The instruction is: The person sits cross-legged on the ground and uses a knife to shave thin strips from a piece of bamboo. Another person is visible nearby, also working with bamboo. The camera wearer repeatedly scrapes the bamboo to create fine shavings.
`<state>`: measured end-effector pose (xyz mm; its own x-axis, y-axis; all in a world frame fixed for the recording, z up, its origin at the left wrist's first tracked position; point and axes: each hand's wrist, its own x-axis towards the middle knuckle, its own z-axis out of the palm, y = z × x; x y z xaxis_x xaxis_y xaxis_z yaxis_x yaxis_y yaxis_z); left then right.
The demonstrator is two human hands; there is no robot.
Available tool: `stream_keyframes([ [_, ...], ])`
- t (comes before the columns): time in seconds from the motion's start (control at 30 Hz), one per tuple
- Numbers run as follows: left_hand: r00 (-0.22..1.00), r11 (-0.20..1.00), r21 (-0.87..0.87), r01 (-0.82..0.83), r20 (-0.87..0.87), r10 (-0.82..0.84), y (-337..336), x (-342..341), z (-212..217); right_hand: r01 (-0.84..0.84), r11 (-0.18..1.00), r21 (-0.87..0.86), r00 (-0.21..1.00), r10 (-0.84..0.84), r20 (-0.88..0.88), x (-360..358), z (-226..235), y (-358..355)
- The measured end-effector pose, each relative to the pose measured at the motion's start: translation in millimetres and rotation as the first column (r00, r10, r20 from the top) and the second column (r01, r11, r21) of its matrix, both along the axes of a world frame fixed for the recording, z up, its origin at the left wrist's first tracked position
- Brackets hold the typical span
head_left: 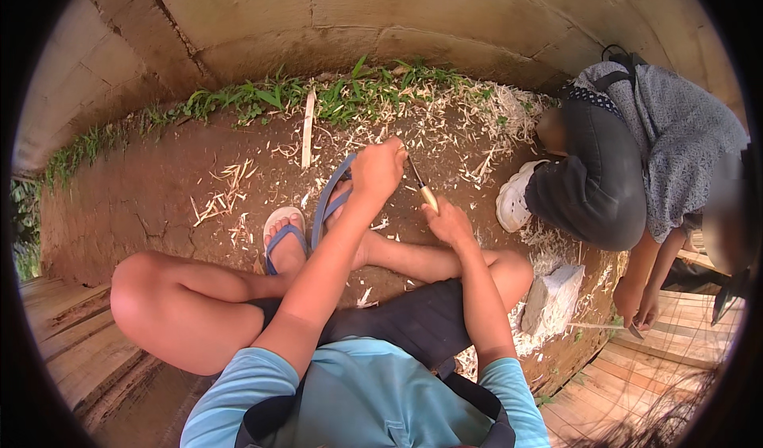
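Observation:
My right hand [450, 224] is closed round the pale wooden handle of a knife [427, 194]. Its dark, narrow blade slants up and left to beside my left hand [378, 168]. The fingers of that left hand are curled together, above my sandalled foot; what they grip, if anything, is too small to make out. Below the hands is brown earth [397, 249] with pale wood shavings strewn over it. My blue-strapped sandal [274, 249] is on the ground at the left of my forearm.
A pale wood strip [308, 130] lies near grass [350, 98] along a block wall [358, 19]. Shavings [226, 190] are heaped at left. At right, a person [683, 122] crouches, working a thin strip with a blade. A whitish block [552, 298] stands beside my knee, near wooden slats [644, 368].

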<state>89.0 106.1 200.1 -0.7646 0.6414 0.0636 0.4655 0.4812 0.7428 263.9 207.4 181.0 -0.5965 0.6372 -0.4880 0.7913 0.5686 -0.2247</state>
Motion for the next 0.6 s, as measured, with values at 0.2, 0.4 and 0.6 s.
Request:
stream_keyframes([
  [0.2,0.999,0.999,0.032,-0.020,0.036,0.019,-1.1,-2.4,-5.8,0.239,0.762,-0.602,0.959,-0.281,0.025,-9.9,1.6,12.1],
  [0.4,0.998,0.998,0.052,-0.029,0.060,0.026,-6.3,-10.0,-9.0,0.034,0.957,-0.289,0.536,-0.261,-0.803,-24.1,69.2,-34.5],
  [0.6,0.999,0.994,0.108,-0.031,0.014,0.030,-0.4,-6.0,-7.4,0.013,0.997,0.080,0.979,0.004,-0.205,-23.2,30.8,-20.1],
])
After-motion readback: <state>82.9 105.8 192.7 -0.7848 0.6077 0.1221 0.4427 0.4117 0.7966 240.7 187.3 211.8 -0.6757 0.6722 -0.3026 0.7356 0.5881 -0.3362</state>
